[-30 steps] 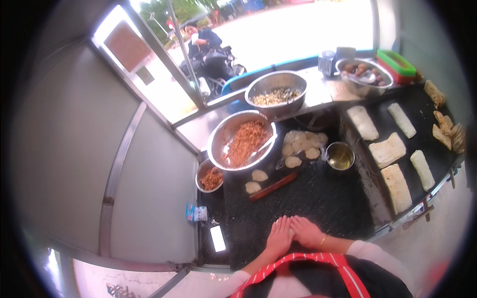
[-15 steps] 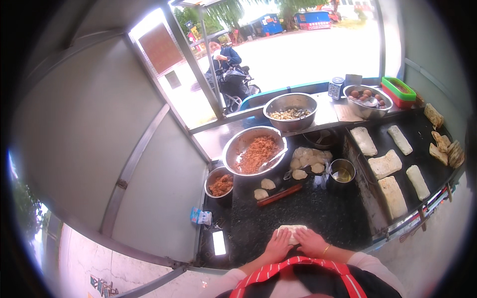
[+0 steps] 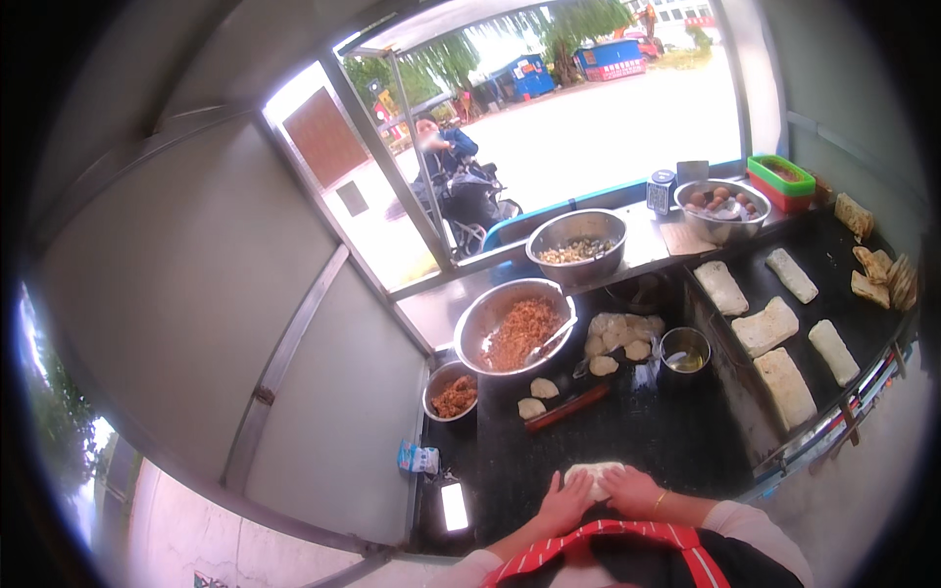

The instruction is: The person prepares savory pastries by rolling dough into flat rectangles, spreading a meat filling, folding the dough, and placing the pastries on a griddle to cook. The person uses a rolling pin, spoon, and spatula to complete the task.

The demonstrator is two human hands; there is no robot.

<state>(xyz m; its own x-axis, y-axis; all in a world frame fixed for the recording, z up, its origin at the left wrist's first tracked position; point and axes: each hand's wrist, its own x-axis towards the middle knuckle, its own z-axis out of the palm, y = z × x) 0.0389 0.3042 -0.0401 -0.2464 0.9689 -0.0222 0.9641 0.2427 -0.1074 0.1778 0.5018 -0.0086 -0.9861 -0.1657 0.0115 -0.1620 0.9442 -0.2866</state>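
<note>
A pale piece of dough (image 3: 594, 470) lies on the dark worktop close in front of me. My left hand (image 3: 566, 502) rests on its left side, fingers stretched out. From the right, my right hand (image 3: 633, 492) lies on the same dough with fingers laid flat, partly covering it. Beyond the hands is a reddish-brown rolling pin (image 3: 567, 408). Two small dough rounds (image 3: 537, 398) sit beside the pin. More dough balls (image 3: 616, 331) are gathered on clear plastic farther off, next to a metal pot of yellowish liquid (image 3: 684, 351).
A large bowl of reddish filling (image 3: 520, 328), a smaller bowl (image 3: 453, 394) and a phone (image 3: 454, 506) stand left. Filled flatbreads (image 3: 766, 326) lie on the griddle (image 3: 828, 279) at right. Along the window are metal bowls (image 3: 578, 245) and green and red tubs (image 3: 781, 179). Someone sits outside.
The whole view has tilted and shifted, so the worktop sits lower and farther right. Both my hands stay on the dough, set slightly farther apart, with more of the dough showing.
</note>
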